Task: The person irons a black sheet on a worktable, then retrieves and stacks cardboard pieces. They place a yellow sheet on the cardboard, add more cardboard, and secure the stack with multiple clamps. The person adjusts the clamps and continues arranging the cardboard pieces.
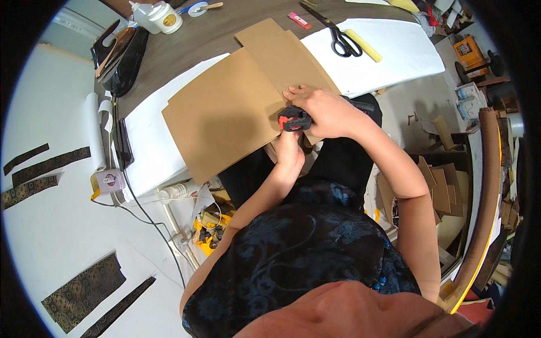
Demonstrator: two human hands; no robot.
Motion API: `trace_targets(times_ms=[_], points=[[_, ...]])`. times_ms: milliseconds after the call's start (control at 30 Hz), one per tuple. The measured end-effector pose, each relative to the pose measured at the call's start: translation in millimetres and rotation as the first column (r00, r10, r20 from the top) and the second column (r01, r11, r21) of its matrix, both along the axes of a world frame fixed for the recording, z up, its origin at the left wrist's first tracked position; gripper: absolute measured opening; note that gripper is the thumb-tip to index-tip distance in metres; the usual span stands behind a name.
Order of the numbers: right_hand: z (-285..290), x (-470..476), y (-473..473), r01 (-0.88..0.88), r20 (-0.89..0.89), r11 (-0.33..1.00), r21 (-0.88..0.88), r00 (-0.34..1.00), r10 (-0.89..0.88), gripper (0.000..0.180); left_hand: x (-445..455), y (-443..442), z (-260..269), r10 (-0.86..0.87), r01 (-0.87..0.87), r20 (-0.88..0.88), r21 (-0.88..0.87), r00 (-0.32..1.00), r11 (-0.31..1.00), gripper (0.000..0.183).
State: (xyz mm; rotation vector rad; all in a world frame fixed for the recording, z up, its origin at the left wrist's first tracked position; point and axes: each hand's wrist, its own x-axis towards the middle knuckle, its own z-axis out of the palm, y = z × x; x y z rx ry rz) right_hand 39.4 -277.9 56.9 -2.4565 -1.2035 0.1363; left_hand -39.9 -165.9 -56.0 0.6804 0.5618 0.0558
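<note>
My right hand (pixel 327 110) lies over a black hand tool (pixel 298 117) with a red part, its fingertips resting on a narrow brown board (pixel 291 59). The tool's exact kind is hard to make out; a dark handle-like piece shows beyond my right wrist. My left hand (pixel 290 151) is just below, at the boards' near edge, its thumb up against the tool and its other fingers mostly hidden. A wide brown board (pixel 219 101) lies left of the narrow one and meets it lengthwise. Both rest partly on white sheeting and jut over my lap.
Black scissors (pixel 344 42), a yellow strip (pixel 364 45) and a pink packet (pixel 299 20) lie at the far right. An iron (pixel 122 63) and white bottles (pixel 165 17) stand far left. Cables (pixel 152 219) hang at left. Cardboard offcuts (pixel 444 186) fill a bin on the right.
</note>
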Motion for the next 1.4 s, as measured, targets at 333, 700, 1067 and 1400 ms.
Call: trace_targets(times_ms=[333,700,1067,1400], points=[[-6.4,3.5,-2.6,-0.017,-0.025,1.0,-0.02,1.0,0.017,0.066,-57.9,90.6,78.2,-0.756,0.536,0.102,0.645,0.646,0.545,0.027],[4.5,1.6,0.7,0.033,-0.036,0.997,0.07,0.999,-0.03,0.056,114.9,147.5,83.4,-0.929,-0.364,-0.264,0.864,0.259,-0.347,0.044],[-23.4,-181.0,-60.3,0.784,-0.832,0.619,0.048,0.375,-0.409,0.029,110.4,147.2,79.6,-0.937,-0.38,-0.193,0.876,0.291,-0.298,0.043],[-25.5,-199.4,-15.0,0.777,-0.897,0.627,0.064,0.32,-0.306,0.024,110.2,150.8,80.4,-0.937,-0.419,-0.237,0.846,0.257,-0.329,0.038]])
